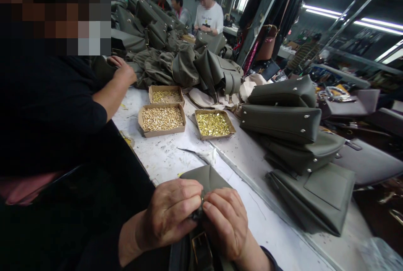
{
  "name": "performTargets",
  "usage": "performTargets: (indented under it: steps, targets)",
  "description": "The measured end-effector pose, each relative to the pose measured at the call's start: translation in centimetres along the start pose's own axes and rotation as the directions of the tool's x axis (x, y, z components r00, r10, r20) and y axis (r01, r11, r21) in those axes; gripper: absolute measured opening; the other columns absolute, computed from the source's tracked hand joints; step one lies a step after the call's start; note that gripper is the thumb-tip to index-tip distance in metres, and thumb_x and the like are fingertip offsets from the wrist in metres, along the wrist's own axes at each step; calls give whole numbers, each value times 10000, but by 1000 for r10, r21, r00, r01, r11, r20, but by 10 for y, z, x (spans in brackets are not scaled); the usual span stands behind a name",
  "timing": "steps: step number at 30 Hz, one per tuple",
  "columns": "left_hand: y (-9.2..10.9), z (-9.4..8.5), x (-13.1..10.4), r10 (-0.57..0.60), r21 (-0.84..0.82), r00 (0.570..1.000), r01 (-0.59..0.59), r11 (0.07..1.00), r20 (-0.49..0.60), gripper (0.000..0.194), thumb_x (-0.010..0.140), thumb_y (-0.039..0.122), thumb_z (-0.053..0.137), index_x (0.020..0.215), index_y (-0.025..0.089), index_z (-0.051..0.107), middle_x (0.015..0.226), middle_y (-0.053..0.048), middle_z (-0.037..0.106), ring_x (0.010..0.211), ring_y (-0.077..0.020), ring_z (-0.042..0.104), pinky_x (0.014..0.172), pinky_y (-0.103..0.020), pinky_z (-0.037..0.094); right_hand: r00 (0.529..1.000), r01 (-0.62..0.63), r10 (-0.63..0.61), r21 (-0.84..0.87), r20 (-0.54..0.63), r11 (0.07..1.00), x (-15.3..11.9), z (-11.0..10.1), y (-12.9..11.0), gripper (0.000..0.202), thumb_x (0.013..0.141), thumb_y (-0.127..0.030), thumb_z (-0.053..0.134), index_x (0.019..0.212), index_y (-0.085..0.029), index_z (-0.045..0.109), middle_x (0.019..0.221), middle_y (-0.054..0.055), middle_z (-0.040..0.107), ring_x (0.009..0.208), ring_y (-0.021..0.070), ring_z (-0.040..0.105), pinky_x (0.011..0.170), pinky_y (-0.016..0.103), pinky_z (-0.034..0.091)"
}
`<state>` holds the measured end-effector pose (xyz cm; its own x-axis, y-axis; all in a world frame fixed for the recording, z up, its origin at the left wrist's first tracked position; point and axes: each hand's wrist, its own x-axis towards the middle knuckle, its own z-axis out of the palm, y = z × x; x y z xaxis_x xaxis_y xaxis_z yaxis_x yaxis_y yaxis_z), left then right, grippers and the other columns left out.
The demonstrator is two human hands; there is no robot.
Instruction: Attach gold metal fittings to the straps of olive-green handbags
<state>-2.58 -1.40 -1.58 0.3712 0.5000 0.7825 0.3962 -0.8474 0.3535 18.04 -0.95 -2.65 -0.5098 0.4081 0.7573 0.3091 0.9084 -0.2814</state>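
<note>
The left hand [171, 212], fingers curled, pinches a grey-green bag [208, 177]; the right hand [227, 219], likewise curled, pinches it alongside.

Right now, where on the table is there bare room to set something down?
Mostly bare table, lightly littered: the strip between your right hand and the stacked bags; also the patch in front of the widest tray, left of the pointed tool. Crowded: the far end, under heaped bags, and the right side.
</note>
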Motion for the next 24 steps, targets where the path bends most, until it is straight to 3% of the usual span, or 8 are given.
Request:
performTargets:
  steps: [4,8,18,24]
  targets:
    - [3,0,-4,-22,33,1000,22,999,18,162,976,237,548,1079,128,609,977,-124,732,1006,-213,712,901,-316,612,1000,-25,25,7,2,1000,-3,3,1,375,992,-141,491,1364,-169,524,1029,119,722,949,221,653,800,403,570]
    - [4,1,-10,-40,86,999,39,996,10,161,988,226,552,1102,118,589,1025,-134,717,1095,-206,684,978,-313,579,1000,26,-26,-2,-18,1000,0,1,5,319,994,-138,502,1303,-154,574,1022,113,733,984,220,665,807,384,582]
    - [5,6,-11,-51,120,999,52,991,-18,159,997,220,551,1120,125,584,1065,-140,708,1106,-195,677,961,-306,580,992,40,-51,-93,-115,995,10,-2,4,192,961,-110,557,1117,-133,666,973,111,724,984,217,662,789,365,573]
    - [6,4,-10,-26,121,999,28,992,-20,159,990,203,566,1121,113,574,1052,-129,694,1151,-186,649,990,-300,567,996,52,-53,-22,-68,998,8,-1,5,230,958,-98,551,1166,-130,644,1002,112,721,990,221,651,809,378,572]
